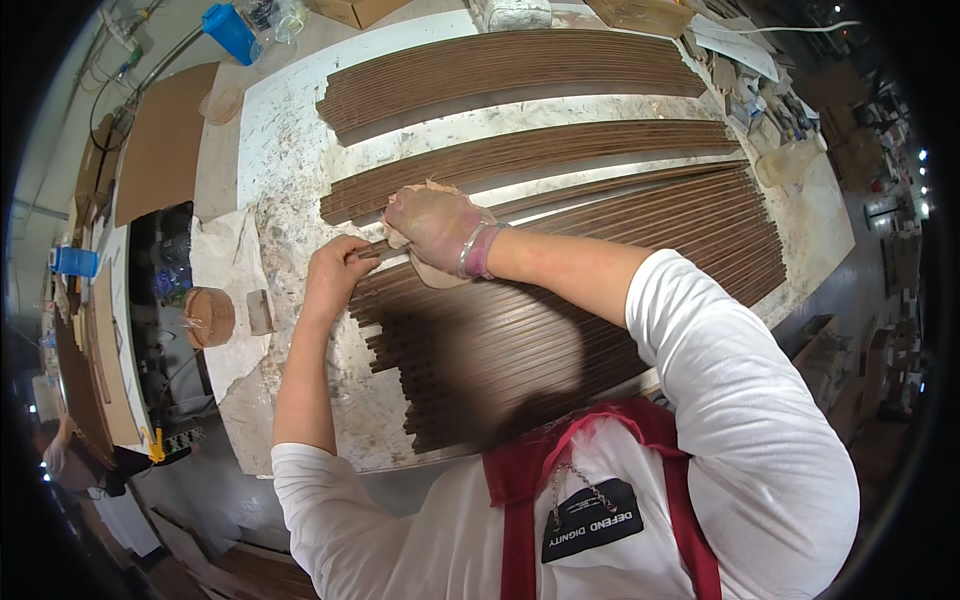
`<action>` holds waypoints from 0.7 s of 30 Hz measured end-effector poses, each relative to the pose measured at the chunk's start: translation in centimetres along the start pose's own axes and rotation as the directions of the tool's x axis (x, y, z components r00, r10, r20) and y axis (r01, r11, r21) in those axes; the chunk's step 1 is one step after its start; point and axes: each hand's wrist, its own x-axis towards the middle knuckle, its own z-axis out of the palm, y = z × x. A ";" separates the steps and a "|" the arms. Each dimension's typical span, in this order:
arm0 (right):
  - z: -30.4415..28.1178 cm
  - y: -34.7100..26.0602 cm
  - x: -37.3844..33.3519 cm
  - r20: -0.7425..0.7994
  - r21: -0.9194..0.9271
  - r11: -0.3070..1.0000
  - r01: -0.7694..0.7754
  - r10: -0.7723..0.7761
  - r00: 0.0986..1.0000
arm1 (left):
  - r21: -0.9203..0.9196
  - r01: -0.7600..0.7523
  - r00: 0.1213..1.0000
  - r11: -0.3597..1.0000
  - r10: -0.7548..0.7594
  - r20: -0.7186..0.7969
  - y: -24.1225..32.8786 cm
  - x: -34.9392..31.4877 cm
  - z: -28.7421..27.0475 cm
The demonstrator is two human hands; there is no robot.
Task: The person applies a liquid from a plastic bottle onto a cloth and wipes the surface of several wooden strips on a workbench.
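Observation:
My bare left hand (336, 277) pinches the near-left end of a long brown wooden strip (610, 186). Close beside it, my right hand (432, 222) wears a stained pinkish glove and is closed round a tan cloth (440, 276), pressed over the same strip. The strip runs off to the right, slightly apart from its neighbours. Below it lies a wide bundle of similar brown strips (640, 260), side by side, with uneven left ends. My right hand hides part of the strip and some of the cloth.
Two more bundles of brown strips, a middle one (560, 150) and a far one (510, 75), lie across the stained white table (285, 170). A round tan container (209, 317) stands at the left. A blue cup (230, 33) is at the back left, scraps (765, 105) at the back right.

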 end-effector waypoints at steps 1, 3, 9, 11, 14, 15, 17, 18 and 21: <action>0.6 0.5 -0.1 -0.021 0.017 0.999 0.030 -0.030 0.999 | 0.017 -0.030 1.000 0.999 0.030 0.007 0.6 0.2 -0.1; -0.8 3.5 -3.5 -0.212 0.222 0.969 0.112 -0.064 0.975 | 0.046 -0.059 0.998 0.997 0.058 0.007 0.4 -0.4 -0.7; -13.8 14.9 -16.2 0.134 -0.318 0.877 -0.362 0.419 0.898 | 0.106 -0.027 0.977 0.994 0.004 0.213 1.2 -0.4 -2.3; -16.7 15.4 -17.0 0.160 -0.357 0.791 -0.496 0.575 0.802 | 0.015 0.078 0.923 0.997 -0.078 0.377 0.1 0.4 -3.7; -17.0 13.3 -13.9 0.043 -0.035 0.888 -0.459 0.460 0.887 | -0.071 0.016 0.978 0.997 -0.001 0.209 -0.8 0.9 -4.8; -15.8 13.5 -12.7 -0.094 -0.023 0.906 -0.423 0.420 0.903 | -0.076 -0.015 0.995 0.997 0.023 0.095 -0.6 1.1 -4.6; -13.4 13.2 -10.7 -0.149 0.117 0.931 -0.347 0.362 0.920 | 0.039 -0.132 0.987 0.991 0.135 -0.085 -0.3 1.3 -2.6; -12.4 14.2 -10.5 -0.008 0.056 0.934 -0.352 0.353 0.935 | 0.037 -0.111 0.987 0.993 0.115 -0.109 0.3 1.2 -1.6; -9.2 13.5 -11.6 -0.158 -0.264 0.934 -0.242 0.206 0.966 | -0.405 0.045 0.985 0.913 -0.109 -0.136 -1.2 1.0 -0.5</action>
